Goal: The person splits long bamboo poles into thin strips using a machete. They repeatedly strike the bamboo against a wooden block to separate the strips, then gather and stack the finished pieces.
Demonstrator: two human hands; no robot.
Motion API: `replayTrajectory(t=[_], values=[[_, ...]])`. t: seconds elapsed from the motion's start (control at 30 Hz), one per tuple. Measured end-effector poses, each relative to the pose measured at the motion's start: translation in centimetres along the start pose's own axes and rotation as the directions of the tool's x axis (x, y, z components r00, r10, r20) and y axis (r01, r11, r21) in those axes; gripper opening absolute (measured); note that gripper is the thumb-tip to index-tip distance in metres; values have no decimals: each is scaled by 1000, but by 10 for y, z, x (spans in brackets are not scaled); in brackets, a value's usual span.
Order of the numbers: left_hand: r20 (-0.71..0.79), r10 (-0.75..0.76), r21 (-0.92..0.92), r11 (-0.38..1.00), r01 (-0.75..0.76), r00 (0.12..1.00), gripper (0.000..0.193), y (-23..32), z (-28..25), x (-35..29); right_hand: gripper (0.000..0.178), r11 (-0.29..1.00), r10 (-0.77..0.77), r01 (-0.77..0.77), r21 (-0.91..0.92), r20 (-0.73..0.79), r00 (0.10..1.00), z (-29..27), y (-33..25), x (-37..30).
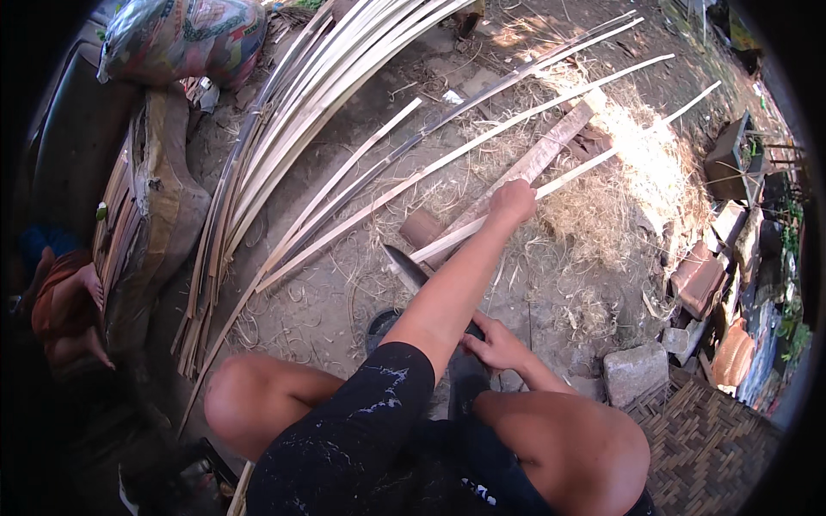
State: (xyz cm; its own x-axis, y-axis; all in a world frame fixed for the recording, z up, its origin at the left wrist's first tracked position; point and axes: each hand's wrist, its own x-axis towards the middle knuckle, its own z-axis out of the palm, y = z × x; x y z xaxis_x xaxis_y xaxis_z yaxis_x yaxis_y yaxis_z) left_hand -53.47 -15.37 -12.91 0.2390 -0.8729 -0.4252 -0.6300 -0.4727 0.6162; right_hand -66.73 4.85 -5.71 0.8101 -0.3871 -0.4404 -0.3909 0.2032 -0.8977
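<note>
My left arm reaches forward across my body, and my left hand (512, 202) is closed round a long pale strip of split bamboo or wood (576, 172). The strip slants from near the knife to the far right, above a flat wooden plank (540, 159). Close to my knees, my right hand (499, 344) is closed on the handle of a large knife, mostly hidden behind my left forearm. The dark curved blade (406, 267) pokes out on the forearm's other side, beside the strip's near end. I cannot tell whether blade and strip touch.
Many long pale strips (318, 103) lie bundled at the left, with several loose ones beside them. Fine shavings (602, 215) cover the ground at right. A stone block (637, 372) and woven mat (705, 439) lie right. Another person's feet (90, 288) show far left, below a stuffed sack (185, 39).
</note>
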Motion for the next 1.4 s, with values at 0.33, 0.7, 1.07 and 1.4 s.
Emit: replayTrajectory(t=[0.33,0.7,1.07,1.4], values=[[-121,154,-127,977,-169,981,24,6,10,0,25,915,243,-135,379,-253,937,-14,15,27],[-60,89,-81,992,-94,994,41,6,-2,14,29,985,145,-130,115,-128,981,-6,-3,20],[-79,228,-18,973,-230,970,26,-7,-10,10,19,983,173,-154,101,-213,962,-6,1,28],[-77,294,-31,954,-297,953,28,-7,-31,5,20,922,277,-210,325,-177,944,-14,5,21]])
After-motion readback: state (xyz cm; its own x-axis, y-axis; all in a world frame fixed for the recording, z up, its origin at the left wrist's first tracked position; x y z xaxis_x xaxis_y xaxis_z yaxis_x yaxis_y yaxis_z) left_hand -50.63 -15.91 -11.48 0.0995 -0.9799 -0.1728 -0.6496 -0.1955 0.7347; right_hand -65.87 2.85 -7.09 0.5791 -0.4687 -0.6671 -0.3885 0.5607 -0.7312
